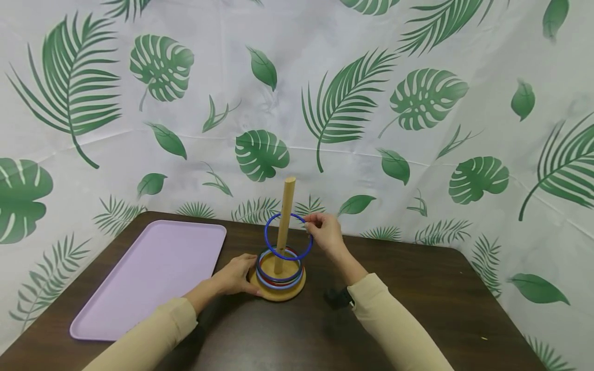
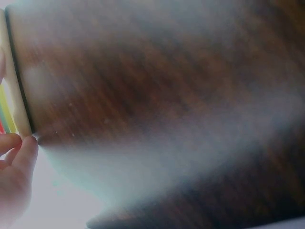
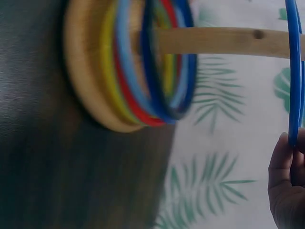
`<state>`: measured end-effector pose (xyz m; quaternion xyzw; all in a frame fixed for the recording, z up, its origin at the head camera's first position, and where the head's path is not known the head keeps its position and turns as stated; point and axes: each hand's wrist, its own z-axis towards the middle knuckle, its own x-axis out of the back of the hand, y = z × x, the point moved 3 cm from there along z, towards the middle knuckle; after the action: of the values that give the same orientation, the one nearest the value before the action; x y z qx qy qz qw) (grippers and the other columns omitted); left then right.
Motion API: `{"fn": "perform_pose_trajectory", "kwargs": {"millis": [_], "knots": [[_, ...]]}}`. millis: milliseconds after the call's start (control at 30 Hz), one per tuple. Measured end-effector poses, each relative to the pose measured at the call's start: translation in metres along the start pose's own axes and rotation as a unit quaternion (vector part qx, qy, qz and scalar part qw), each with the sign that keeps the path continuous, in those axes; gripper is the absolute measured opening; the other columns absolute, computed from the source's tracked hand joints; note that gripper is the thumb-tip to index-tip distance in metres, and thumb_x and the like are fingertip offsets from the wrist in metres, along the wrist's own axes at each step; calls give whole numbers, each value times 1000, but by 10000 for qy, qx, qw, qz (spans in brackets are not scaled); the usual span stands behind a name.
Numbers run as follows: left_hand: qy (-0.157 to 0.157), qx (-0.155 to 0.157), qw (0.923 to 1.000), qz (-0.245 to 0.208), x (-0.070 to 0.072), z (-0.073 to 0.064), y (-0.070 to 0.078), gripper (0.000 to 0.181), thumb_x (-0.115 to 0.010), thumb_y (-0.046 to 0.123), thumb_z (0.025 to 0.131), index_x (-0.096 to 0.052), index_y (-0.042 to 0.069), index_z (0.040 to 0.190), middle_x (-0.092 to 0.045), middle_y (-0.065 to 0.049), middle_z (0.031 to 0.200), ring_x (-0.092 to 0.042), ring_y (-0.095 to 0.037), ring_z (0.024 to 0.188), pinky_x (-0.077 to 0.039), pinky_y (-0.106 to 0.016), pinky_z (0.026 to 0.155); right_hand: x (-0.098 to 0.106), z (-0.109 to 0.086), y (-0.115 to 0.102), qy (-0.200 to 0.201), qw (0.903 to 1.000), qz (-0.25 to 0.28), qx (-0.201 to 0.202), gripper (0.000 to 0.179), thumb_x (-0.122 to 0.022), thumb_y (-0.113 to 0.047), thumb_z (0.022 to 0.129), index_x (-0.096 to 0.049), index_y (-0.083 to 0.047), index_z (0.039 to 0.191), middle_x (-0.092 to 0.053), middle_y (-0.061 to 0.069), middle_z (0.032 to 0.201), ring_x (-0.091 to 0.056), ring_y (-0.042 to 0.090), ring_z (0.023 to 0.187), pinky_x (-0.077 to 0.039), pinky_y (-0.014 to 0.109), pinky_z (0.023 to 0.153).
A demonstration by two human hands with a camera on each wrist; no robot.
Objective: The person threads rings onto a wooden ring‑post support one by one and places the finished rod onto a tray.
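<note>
A wooden ring stand with an upright post (image 1: 286, 203) and a round base (image 1: 280, 296) stands on the table. Around the post's foot lie stacked rings: a yellow ring (image 3: 108, 62), a red ring (image 3: 138, 109), a light blue ring (image 3: 125, 47) and a dark blue ring (image 3: 149, 71) on top. My left hand (image 1: 237, 275) grips the base at its left edge. Between thumb and fingers, my right hand (image 1: 326, 234) pinches a blue ring (image 3: 295, 86), held tilted above the stack. The post appears to pass through it.
To the left lies a lilac tray (image 1: 171, 257) on the dark wooden table (image 1: 399, 288). Behind hangs a white cloth (image 1: 297, 123) printed with green leaves. A dark band (image 1: 339, 298) shows at the right wrist.
</note>
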<state>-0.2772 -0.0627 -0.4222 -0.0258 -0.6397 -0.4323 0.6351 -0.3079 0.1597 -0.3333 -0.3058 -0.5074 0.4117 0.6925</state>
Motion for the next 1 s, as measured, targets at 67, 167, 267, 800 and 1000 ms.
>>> {"fn": "perform_pose_trajectory", "kwargs": {"millis": [67, 167, 267, 800, 1000], "knots": [[-21, 28, 10000, -1, 0, 0, 1, 83, -86, 31, 63, -53, -15, 123, -52, -32, 125, -50, -45, 117, -40, -52, 99, -4, -3, 8, -47, 10000, -27, -44, 12, -62, 4, 84, -68, 8, 93, -63, 12, 72, -53, 7, 57, -44, 17, 52], [-43, 52, 10000, 3, 1, 1, 1, 85, -86, 32, 63, -51, -16, 124, -52, -32, 126, -50, -45, 117, -40, -52, 99, -10, -6, 17, -72, 9996, -259, 47, 12, -62, 4, 83, -69, 7, 92, -64, 13, 71, -53, 6, 57, -43, 17, 52], [-45, 69, 10000, -11, 0, 1, 1, 86, -86, 32, 63, -51, -16, 125, -52, -32, 126, -50, -45, 117, -40, -52, 99, -14, -8, 22, -71, 9983, -558, 161, 11, -64, 2, 82, -70, 5, 90, -65, 12, 71, -54, 7, 59, -43, 19, 54], [-36, -24, 10000, -33, 0, 0, -1, 86, -86, 32, 64, -50, -16, 125, -52, -32, 125, -50, -44, 117, -41, -52, 99, -32, -13, 34, -145, 9953, -950, -72, 8, -65, 0, 80, -72, 0, 83, -67, 8, 70, -53, 7, 58, -44, 20, 52], [-46, -16, 10000, 31, -1, 0, -3, 86, -86, 33, 64, -50, -16, 125, -52, -31, 126, -50, -44, 117, -41, -52, 99, -34, -14, 34, -179, 9946, -1022, -72, 8, -65, -1, 79, -72, 0, 84, -67, 7, 71, -51, 8, 58, -44, 20, 52]]}}
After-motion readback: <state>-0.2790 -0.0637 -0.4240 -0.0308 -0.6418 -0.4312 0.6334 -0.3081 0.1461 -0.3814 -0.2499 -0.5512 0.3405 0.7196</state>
